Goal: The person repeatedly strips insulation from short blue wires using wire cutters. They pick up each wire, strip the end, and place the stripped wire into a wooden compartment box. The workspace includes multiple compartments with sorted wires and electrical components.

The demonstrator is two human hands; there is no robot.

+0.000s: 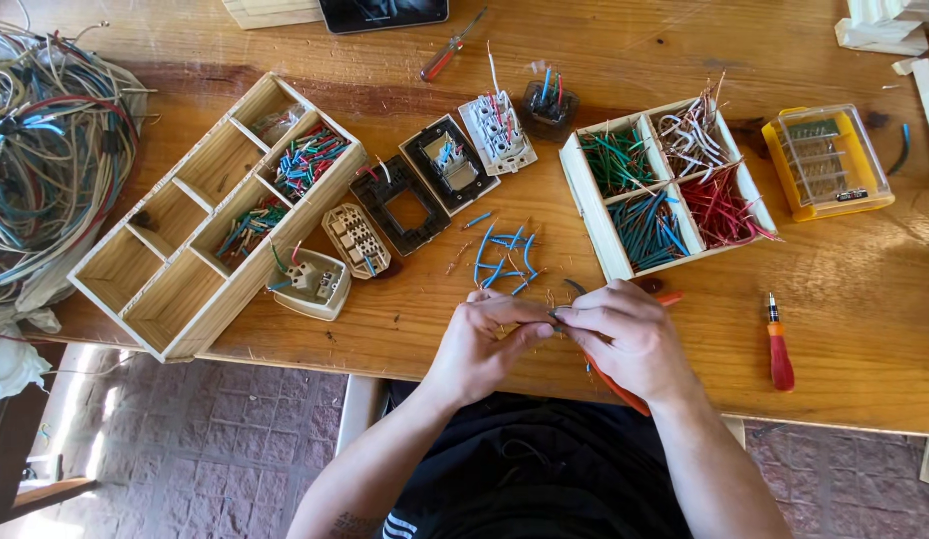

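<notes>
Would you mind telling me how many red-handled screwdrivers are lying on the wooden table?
2: one red-handled screwdriver lies right of the right hand, another red-handled screwdriver at the table's far edge. Others may be hidden.

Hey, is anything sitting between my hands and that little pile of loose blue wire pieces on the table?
Nothing visible does. The left hand and right hand meet at the near edge of the wooden table, and the loose blue wire pieces lie just beyond them, with only bare wood and a few wire scraps between.
</notes>
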